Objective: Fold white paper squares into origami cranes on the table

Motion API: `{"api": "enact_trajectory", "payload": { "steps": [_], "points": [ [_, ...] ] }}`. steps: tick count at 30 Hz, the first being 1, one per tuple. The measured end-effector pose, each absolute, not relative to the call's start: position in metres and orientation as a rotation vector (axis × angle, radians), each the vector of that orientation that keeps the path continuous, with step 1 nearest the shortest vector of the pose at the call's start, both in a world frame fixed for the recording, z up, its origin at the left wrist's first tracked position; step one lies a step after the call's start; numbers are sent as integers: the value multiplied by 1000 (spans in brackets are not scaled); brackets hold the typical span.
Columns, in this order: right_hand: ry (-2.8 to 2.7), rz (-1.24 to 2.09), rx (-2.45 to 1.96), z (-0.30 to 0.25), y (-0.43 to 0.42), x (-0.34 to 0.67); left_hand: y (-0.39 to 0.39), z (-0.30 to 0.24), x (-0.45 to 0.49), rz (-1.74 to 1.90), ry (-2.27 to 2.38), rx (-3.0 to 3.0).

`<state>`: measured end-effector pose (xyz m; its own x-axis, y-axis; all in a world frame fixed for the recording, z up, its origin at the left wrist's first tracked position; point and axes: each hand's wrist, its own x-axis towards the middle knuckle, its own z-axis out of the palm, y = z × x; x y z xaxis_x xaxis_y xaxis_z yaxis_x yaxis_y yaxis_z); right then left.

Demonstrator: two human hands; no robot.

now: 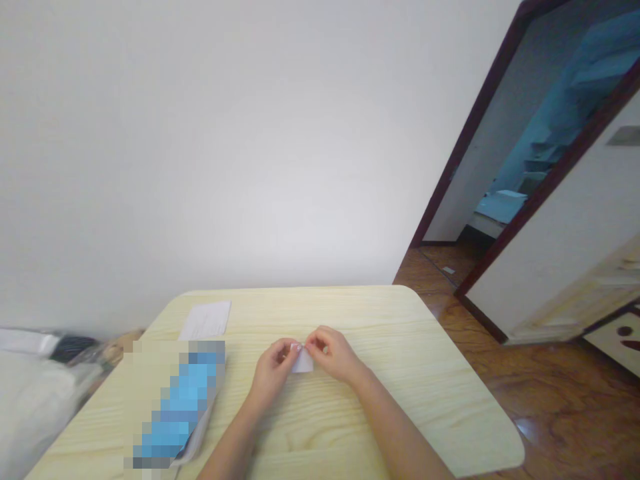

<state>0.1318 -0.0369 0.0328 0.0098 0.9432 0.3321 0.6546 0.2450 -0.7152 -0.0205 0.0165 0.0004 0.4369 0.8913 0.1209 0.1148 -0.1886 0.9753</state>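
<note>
Both of my hands meet over the middle of a light wooden table (425, 373). Between them is a small folded white paper (303, 362). My left hand (273, 369) pinches the paper's left edge with thumb and fingers closed. My right hand (333, 353) pinches its upper right edge, fingers curled. The paper is held just above the tabletop.
A white sheet of paper (206, 320) lies at the table's far left. A blurred blue-and-white item (175, 407) lies on the left front of the table. A pale wall stands behind. To the right are wooden floor (550, 400) and an open doorway (525, 167).
</note>
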Motion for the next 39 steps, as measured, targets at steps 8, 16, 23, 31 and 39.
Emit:
{"api": "enact_trajectory", "payload": {
  "steps": [8, 16, 23, 31, 39],
  "points": [
    [-1748, 445, -1510, 31, -34, 134, 15, 7, -20, 948, 913, 1627],
    [-1750, 456, -1617, 26, -31, 148, 16, 4, -19, 848, 868, 1701],
    [-1900, 386, -1615, 25, -33, 155, 15, -5, -19, 931, 943, 1842],
    [-1972, 435, -1589, 22, -33, 150, 15, -5, -20, 828, 950, 1968],
    [-1886, 438, -1710, 19, -31, 150, 13, -1, -17, 840, 1033, 2033]
  ]
}}
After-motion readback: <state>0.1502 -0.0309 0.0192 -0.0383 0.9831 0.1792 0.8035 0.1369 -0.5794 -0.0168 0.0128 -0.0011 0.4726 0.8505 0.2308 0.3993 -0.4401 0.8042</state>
